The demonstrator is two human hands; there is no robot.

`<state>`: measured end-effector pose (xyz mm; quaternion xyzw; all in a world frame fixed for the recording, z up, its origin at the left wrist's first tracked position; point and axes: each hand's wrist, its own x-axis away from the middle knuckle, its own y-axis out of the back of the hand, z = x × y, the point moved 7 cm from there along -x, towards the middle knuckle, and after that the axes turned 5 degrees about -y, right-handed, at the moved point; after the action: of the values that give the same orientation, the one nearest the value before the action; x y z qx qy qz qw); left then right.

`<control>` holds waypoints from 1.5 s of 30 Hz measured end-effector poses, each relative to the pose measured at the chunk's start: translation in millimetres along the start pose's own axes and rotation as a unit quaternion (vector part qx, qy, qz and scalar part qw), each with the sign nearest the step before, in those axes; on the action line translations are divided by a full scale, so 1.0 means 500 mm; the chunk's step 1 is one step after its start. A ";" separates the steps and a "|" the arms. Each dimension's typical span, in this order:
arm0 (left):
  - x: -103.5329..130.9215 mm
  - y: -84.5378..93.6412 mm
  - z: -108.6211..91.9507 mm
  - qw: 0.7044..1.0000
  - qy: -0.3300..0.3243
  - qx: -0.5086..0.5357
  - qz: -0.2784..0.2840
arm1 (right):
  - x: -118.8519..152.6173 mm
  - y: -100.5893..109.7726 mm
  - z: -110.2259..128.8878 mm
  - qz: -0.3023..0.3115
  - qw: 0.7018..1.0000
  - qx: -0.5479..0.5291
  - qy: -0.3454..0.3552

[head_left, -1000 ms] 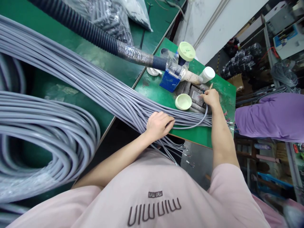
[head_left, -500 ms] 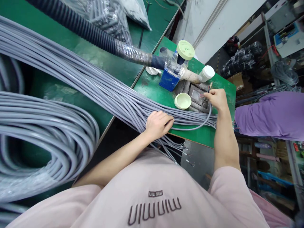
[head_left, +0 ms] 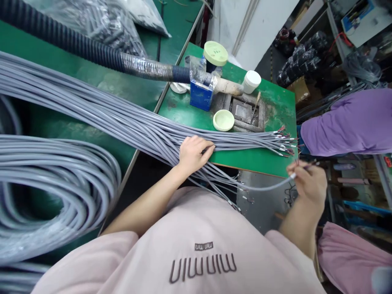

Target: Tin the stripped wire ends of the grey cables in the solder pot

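Note:
My right hand [head_left: 308, 179] is closed around the end of one grey cable [head_left: 269, 188], off the table's front right corner. Thin stripped wires stick out past the fingers, slightly blurred. My left hand [head_left: 196, 153] curls over the long bundle of grey cables [head_left: 131, 118], its fingertips partly hidden. The bundle's other ends [head_left: 283, 143], with coloured wires and white sleeves showing, lie toward the right edge of the green table [head_left: 275, 110]. Several more cable ends [head_left: 229, 202] hang below the table's front edge, beside my body.
Behind the bundle sits a square metal pot [head_left: 243, 111] with a stick leaning in it. Around it are a pale green dish [head_left: 223, 120], white jar [head_left: 251, 81], blue box [head_left: 200, 96] and ribbed hose [head_left: 147, 68]. Coiled cables [head_left: 61, 183] lie left; a person in purple [head_left: 352, 122] is right.
My right hand has brought the cable end away from the metal pot, toward me and right, past the table's front edge. My left hand stays on the bundle. The view has shifted slightly.

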<state>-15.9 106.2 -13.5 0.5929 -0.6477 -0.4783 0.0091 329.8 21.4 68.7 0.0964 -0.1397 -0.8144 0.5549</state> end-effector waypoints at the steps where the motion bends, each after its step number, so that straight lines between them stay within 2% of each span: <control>1: 0.000 -0.006 -0.008 1.000 -0.008 0.001 0.017 | 0.040 0.020 -0.043 0.009 0.999 0.000 -0.039; 3: 0.002 -0.028 -0.030 0.997 -0.026 0.000 0.069 | 0.115 0.055 -0.131 -0.003 0.991 0.059 -0.121; 5: 0.007 -0.055 -0.055 0.992 -0.045 -0.012 0.121 | 0.180 0.060 -0.219 0.039 0.954 0.198 -0.223; 7: 0.010 -0.080 -0.078 0.985 -0.058 -0.033 0.157 | 0.226 0.051 -0.279 0.076 0.910 0.296 -0.280; 9: 0.007 -0.098 -0.093 0.981 -0.061 -0.054 0.175 | 0.248 0.013 -0.306 0.117 0.901 0.294 -0.297; 11: -0.001 -0.111 -0.101 0.977 -0.057 -0.076 0.189 | 0.252 -0.055 -0.302 0.176 0.919 0.205 -0.287; 13: -0.014 -0.124 -0.105 0.972 -0.053 -0.104 0.206 | 0.244 -0.141 -0.274 0.245 0.929 0.096 -0.262; 16: -0.034 -0.143 -0.112 0.959 -0.056 -0.144 0.240 | 0.222 -0.268 -0.222 0.333 0.904 -0.072 -0.257; 19: -0.053 -0.155 -0.120 0.951 -0.067 -0.157 0.256 | 0.181 -0.352 -0.187 0.329 0.878 -0.224 -0.266; 22: -0.071 -0.151 -0.125 0.954 -0.072 -0.126 0.261 | 0.131 -0.384 -0.172 0.273 0.869 -0.326 -0.251; 25: -0.081 -0.131 -0.122 0.954 -0.034 0.001 0.299 | 0.092 -0.378 -0.166 0.238 0.862 -0.376 -0.242; 27: -0.081 -0.109 -0.126 0.941 -0.002 0.116 0.318 | 0.065 -0.341 -0.159 0.174 0.866 -0.409 -0.231; 29: -0.073 -0.084 -0.134 0.927 0.014 0.201 0.318 | 0.043 -0.274 -0.145 0.065 0.880 -0.428 -0.195; 32: -0.041 -0.064 -0.148 0.903 0.019 0.272 0.332 | 0.049 -0.145 -0.102 -0.124 0.914 -0.377 -0.082; 34: -0.012 -0.065 -0.155 0.891 0.015 0.287 0.352 | 0.081 -0.085 -0.069 -0.200 0.922 -0.332 -0.016; 35: 0.001 -0.068 -0.157 0.887 0.018 0.293 0.356 | 0.101 -0.069 -0.055 -0.216 0.929 -0.301 0.008; 37: 0.018 -0.074 -0.160 0.882 0.046 0.323 0.341 | 0.132 -0.076 -0.032 -0.173 0.966 -0.190 0.023; 39: 0.026 -0.082 -0.161 0.866 0.103 0.382 0.305 | 0.154 -0.126 -0.026 -0.059 0.997 -0.058 0.005; 40: 0.030 -0.086 -0.162 0.849 0.136 0.420 0.288 | 0.164 -0.157 -0.028 0.001 1.000 -0.009 -0.005; 42: 0.037 -0.098 -0.169 0.796 0.200 0.506 0.266 | 0.179 -0.206 -0.031 0.078 0.996 0.045 -0.005; 45: 0.045 -0.112 -0.169 0.713 0.274 0.603 0.230 | 0.183 -0.243 -0.029 0.107 0.992 0.064 0.007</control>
<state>68.8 46.4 -15.3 0.4105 -0.8840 0.2145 -0.0640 194.3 -23.7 14.4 0.1225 -0.1973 -0.7386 0.6329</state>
